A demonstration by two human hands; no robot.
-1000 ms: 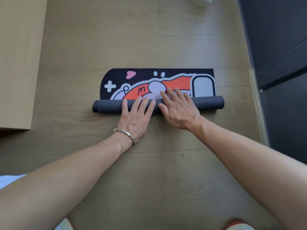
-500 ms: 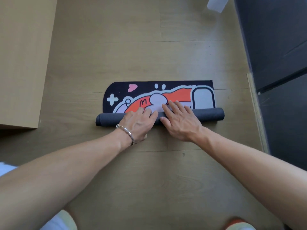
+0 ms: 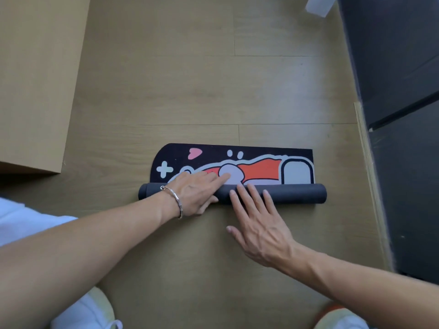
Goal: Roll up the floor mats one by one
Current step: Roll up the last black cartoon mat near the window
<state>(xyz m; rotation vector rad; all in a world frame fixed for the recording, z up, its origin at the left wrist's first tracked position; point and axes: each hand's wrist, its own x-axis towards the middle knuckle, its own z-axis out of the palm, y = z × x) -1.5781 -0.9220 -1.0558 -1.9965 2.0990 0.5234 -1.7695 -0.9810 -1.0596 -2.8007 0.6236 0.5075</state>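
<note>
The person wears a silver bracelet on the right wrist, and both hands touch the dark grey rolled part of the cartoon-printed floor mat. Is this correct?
Not fully. The head view shows the silver bracelet on the left wrist, not the right. The rest holds: the left hand and the right hand both touch the dark grey rolled part of the cartoon-printed floor mat.

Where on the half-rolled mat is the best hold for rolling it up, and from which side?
Probably the grey roll: a long tube lying crosswise, so come from the near side, palms over its top, spread toward both ends.
</note>
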